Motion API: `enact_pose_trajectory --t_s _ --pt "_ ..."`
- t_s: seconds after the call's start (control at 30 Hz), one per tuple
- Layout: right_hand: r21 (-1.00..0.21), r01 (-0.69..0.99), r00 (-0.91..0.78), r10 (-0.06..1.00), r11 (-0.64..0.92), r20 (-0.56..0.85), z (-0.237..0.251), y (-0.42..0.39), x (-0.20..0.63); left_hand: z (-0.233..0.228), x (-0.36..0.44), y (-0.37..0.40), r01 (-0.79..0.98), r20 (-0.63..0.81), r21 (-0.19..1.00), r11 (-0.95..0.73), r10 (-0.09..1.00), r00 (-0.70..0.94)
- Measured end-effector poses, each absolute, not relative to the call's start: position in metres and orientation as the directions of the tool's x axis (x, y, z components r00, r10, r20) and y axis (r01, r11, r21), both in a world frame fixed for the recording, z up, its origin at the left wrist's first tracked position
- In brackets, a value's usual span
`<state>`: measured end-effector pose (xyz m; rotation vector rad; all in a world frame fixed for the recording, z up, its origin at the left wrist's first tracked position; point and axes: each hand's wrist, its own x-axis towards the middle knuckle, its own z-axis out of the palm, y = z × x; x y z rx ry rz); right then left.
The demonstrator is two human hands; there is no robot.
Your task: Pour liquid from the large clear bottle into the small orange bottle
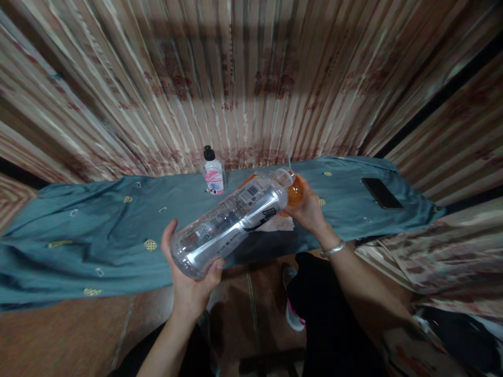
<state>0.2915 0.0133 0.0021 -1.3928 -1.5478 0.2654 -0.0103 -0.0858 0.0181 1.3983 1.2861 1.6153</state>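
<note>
A large clear plastic bottle [230, 225] with a silver label and barcode is tilted, its open mouth up to the right. My left hand [192, 288] is wrapped round its base. At the neck end, my right hand [308, 209] is closed round an orange see-through container [295, 192], whose shape is mostly hidden by the bottle and my fingers. The bottle's mouth overlaps this container in view; whether they touch I cannot tell. A small clear pump bottle [214, 178] with a black top and pink label stands behind, left of the big bottle.
A teal patterned cloth [110, 230] covers the low table. A black phone [381, 192] lies at its right end. White tissue [279, 224] lies under the bottle's neck. Striped curtains [236, 78] hang close behind. My legs are below the front edge.
</note>
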Motion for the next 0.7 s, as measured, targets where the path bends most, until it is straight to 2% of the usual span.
enact_pose_trajectory --t_s 0.53,0.7 --pt "-0.730 0.616 0.184 0.848 0.295 0.497 0.005 0.011 0.288 0.025 -0.007 -0.087 0.130 0.343 0.938 -0.320 0.906 -0.249" --pt "-0.710 0.661 0.210 0.849 0.243 0.485 0.002 0.010 0.291 0.030 -0.003 -0.086 0.183 0.411 0.909 -0.374 0.877 -0.248"
